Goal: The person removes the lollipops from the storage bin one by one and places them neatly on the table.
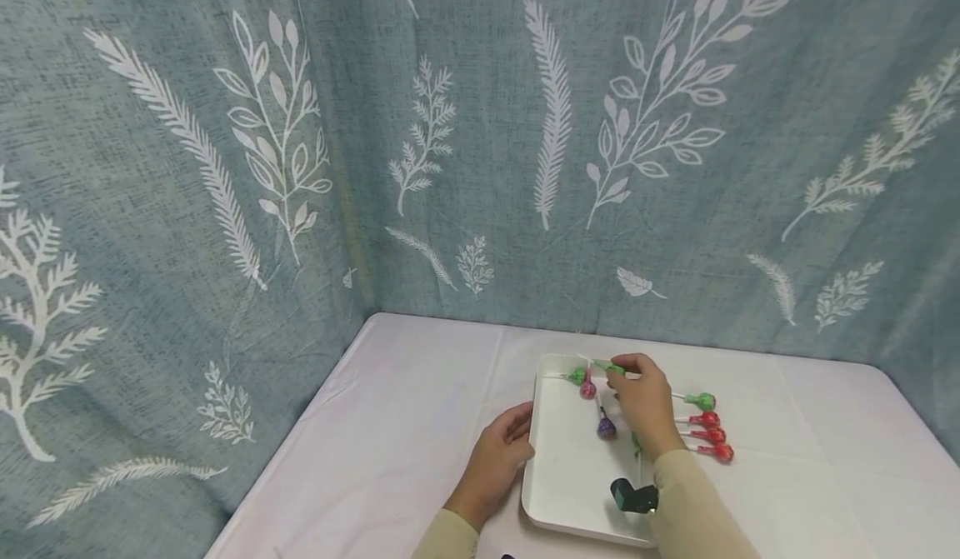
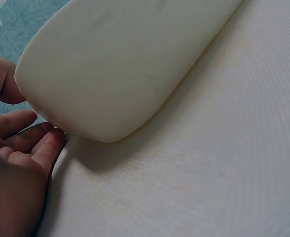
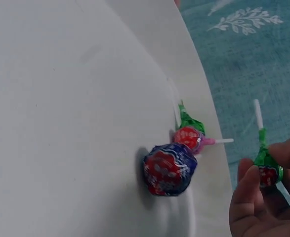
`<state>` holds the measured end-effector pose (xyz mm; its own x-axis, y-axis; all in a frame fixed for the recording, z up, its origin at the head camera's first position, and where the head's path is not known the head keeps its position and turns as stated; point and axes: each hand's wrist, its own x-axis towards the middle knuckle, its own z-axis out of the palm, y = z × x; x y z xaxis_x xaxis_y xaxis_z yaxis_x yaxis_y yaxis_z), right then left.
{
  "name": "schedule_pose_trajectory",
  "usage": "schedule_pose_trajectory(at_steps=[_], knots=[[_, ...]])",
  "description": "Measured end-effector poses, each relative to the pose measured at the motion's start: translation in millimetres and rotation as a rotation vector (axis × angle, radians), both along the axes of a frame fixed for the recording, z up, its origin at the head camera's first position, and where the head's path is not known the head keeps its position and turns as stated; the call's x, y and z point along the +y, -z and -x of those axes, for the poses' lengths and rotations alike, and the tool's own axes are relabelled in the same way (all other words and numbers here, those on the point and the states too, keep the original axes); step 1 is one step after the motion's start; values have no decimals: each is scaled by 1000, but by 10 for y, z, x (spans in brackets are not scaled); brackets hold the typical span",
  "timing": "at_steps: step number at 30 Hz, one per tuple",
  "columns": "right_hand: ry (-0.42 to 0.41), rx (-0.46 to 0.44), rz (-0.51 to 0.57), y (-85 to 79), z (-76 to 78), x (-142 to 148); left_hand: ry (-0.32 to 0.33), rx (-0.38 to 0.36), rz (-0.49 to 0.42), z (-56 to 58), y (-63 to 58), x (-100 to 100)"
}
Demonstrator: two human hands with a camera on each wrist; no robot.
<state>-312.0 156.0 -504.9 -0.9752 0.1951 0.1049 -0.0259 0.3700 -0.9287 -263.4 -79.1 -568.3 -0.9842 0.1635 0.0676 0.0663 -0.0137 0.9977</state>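
Observation:
My left hand (image 1: 495,461) grips the left rim of a white rectangular tray (image 1: 566,480); in the left wrist view its fingers and thumb meet the tray's edge. Over the tray's far right part, my right hand (image 1: 645,405) pinches a lollipop in a green wrapper (image 3: 268,170) by its head, its white stick pointing up in the right wrist view. Inside the tray lie a purple lollipop (image 1: 606,428), a pink lollipop (image 1: 588,389) and a green lollipop (image 1: 576,376) near the far edge. Another green wrapper (image 1: 636,444) is partly hidden by my right arm.
On the white-covered table (image 1: 810,459), right of the tray, lie a green lollipop (image 1: 702,401) and three red lollipops (image 1: 708,435) in a column. A black device (image 1: 633,496) sits at my right wrist. A teal curtain (image 1: 480,167) with white leaf patterns stands behind.

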Motion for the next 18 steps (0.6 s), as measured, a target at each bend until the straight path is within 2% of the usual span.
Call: schedule_pose_trajectory(at_steps=[4, 12, 18], knots=[[-4, -3, -11, -25, -40, 78, 1, 0, 1, -13, -8, 1], [-21, -44, 33, -53, -130, 205, 6, 20, -17, -24, -11, 8], [-42, -29, 19, -90, -212, 287, -9, 23, 5, -7, 5, 6]])
